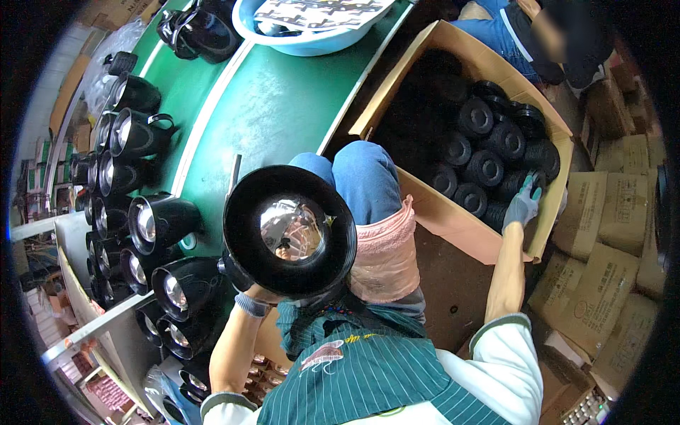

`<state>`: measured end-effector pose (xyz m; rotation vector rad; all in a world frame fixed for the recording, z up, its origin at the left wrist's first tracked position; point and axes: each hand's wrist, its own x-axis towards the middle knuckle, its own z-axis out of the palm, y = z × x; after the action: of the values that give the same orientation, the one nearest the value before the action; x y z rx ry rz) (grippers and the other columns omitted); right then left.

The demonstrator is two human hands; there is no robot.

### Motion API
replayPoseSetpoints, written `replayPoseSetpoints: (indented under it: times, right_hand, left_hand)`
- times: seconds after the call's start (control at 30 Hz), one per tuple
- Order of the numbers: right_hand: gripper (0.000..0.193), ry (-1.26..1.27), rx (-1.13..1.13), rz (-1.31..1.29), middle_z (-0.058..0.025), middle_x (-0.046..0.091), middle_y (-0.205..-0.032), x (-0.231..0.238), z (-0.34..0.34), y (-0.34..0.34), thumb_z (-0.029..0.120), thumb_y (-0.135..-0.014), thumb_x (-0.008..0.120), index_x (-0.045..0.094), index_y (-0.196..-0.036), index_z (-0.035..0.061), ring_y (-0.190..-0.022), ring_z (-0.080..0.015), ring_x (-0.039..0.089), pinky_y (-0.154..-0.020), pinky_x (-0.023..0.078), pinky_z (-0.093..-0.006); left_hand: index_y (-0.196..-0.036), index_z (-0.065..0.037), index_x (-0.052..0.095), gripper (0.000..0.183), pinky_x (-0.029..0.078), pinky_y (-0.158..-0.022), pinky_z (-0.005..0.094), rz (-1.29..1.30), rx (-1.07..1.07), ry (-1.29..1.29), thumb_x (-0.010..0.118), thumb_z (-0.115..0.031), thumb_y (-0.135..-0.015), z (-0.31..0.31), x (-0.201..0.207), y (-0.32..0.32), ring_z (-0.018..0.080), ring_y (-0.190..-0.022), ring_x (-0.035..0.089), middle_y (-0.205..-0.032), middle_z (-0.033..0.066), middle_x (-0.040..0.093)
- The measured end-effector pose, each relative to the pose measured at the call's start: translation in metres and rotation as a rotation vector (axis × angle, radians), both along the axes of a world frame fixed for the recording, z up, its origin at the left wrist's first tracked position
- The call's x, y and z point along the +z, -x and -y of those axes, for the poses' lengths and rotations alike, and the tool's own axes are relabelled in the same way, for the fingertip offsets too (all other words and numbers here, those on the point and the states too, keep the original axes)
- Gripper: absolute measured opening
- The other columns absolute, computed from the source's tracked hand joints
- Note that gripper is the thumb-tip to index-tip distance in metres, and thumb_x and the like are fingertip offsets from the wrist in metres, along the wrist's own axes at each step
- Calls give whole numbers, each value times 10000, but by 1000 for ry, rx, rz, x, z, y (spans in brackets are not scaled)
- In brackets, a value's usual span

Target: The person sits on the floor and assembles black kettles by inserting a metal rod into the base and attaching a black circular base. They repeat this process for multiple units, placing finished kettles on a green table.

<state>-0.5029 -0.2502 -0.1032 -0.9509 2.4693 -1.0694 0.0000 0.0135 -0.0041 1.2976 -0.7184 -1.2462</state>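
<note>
Many black kettle bodies (152, 221) with shiny insides crowd the left side beside the green conveyor belt (269, 106), and I see my left hand (249, 296) gripping from below one black kettle body with a mirrored floor (290, 231), held up over my lap and hiding most of the fingers. Farther right, past my blue-trousered knees and a pink cloth (386, 251), my gloved right hand (523, 205) rests on the black round bases (489, 145) stacked in an open brown cardboard box (453, 219), fingers curled over one though I cannot tell how tightly, while plain brown printed cartons (602, 283) pile up at the far right.
</note>
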Motion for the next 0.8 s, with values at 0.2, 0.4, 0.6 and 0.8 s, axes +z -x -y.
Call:
replayPoseSetpoints:
  times: [0.2,0.4,0.6,0.8]
  right_hand:
    - [693,427,1230,552,-201,436,-1584,146,-126,-174,384,-923,719,538,-1473,4,-1429,-340,465,-1173,375,-458]
    - [851,442,1842,397,-258,335,-1628,188,-154,-246,421,-743,878,583,-1484,122,-1474,-418,398,-1200,321,-477]
    - [878,484,1959,333,-275,358,-1608,199,-164,-252,445,-685,900,609,-1458,152,-1443,-436,443,-1176,376,-494]
    - [1093,418,1924,166,-238,454,-1553,205,-171,-251,541,-572,948,543,-1488,105,-1351,-417,540,-1114,456,-504]
  left_hand:
    - [-1582,-88,377,685,398,-1198,439,-215,-85,64,688,-145,-974,-12,-1,5,264,-1410,490,-1578,141,461]
    - [-1580,-105,388,683,382,-1213,441,-343,-213,157,698,-144,-973,-33,17,4,258,-1430,473,-1590,130,452]
    - [-1549,-109,452,796,334,-1241,449,-359,-356,30,834,-108,-850,-57,8,-17,250,-1414,496,-1554,124,504]
    - [-1526,-64,466,612,497,-1124,431,-861,-388,-20,701,-88,-961,-63,7,-30,235,-1323,583,-1531,140,526]
